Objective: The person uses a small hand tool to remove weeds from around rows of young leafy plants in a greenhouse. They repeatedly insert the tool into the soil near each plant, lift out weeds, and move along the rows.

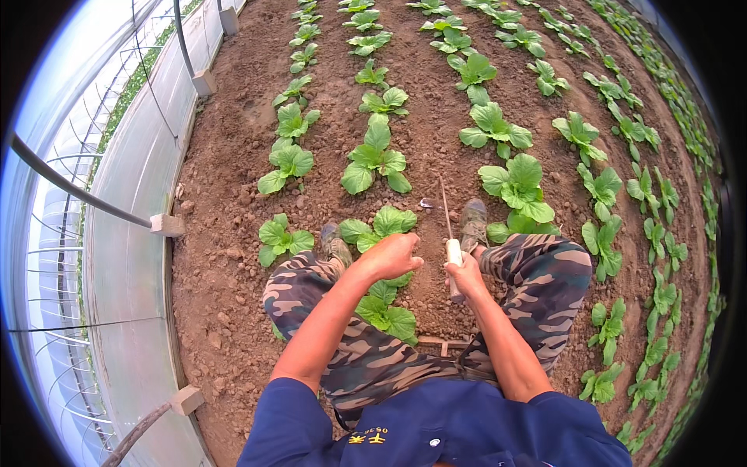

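My right hand (466,275) grips the pale handle (454,257) of a hand hoe between my knees. Its thin brownish metal shaft (445,204) points away from me over bare soil. A shiny metal blade (430,203) lies at the soil left of the shaft; how it joins the shaft is unclear. My left hand (392,255) hovers, fingers curled, above a leafy green seedling (382,225), partly covering the plants beneath. Whether those fingers hold anything is hidden. Another broad-leaved seedling (386,315) grows below that hand, between my legs.
Rows of similar seedlings (376,157) run away from me, with more plants (519,184) beside my right shoe (474,219). My left shoe (335,242) stands between two plants. Part of a wooden frame (443,341) shows beneath me. Plastic sheeting (128,251) and pole-supporting blocks (167,225) border the left.
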`<act>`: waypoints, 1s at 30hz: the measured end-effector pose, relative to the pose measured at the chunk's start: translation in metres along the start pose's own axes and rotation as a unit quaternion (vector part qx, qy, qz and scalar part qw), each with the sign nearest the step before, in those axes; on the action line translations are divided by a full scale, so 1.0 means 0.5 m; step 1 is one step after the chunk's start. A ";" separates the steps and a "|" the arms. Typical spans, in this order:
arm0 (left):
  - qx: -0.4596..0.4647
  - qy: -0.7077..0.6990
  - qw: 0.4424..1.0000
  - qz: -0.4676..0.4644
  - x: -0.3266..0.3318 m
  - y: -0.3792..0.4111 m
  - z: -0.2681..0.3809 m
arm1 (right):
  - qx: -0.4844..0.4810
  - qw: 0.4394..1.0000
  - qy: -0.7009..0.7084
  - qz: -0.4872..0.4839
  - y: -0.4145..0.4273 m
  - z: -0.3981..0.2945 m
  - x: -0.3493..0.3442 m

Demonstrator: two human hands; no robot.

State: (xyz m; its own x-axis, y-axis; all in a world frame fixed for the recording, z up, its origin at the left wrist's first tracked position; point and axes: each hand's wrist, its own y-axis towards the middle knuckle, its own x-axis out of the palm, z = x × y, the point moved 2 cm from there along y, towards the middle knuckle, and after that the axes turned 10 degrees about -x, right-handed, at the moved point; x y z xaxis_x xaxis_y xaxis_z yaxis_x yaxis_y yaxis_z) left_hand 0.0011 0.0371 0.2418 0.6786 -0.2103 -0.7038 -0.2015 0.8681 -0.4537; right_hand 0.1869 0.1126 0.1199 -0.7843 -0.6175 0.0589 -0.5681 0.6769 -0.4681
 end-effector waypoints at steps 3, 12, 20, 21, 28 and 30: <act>-0.054 0.000 0.989 0.136 -0.137 0.021 -0.014 | -0.091 0.995 -0.034 -0.011 0.034 -0.024 0.023; 0.020 0.052 0.993 0.103 -0.154 0.008 -0.007 | -0.202 0.969 -0.139 0.017 0.381 -0.073 0.138; -0.006 0.022 0.996 0.080 -0.226 -0.018 -0.044 | -0.153 0.973 -0.147 0.087 0.731 -0.129 0.202; -0.016 0.018 0.997 0.070 -0.230 -0.018 -0.056 | -0.144 0.973 -0.158 0.084 0.767 -0.157 0.218; -0.111 -0.098 0.977 -0.157 -0.303 0.026 -0.066 | -0.192 0.940 -0.280 0.049 1.027 -0.291 0.212; -0.131 -0.070 0.972 -0.181 -0.298 0.023 -0.070 | -0.189 0.936 -0.293 0.040 1.041 -0.289 0.225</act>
State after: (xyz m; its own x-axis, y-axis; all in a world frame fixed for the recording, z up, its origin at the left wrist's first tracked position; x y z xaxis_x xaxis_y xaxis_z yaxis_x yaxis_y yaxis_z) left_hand -0.1273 0.0628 0.3221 0.8238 -0.4016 -0.4001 -0.0926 0.6010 -0.7939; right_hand -0.2331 0.4532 0.0105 -0.6204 -0.5970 -0.5087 -0.6476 0.7558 -0.0972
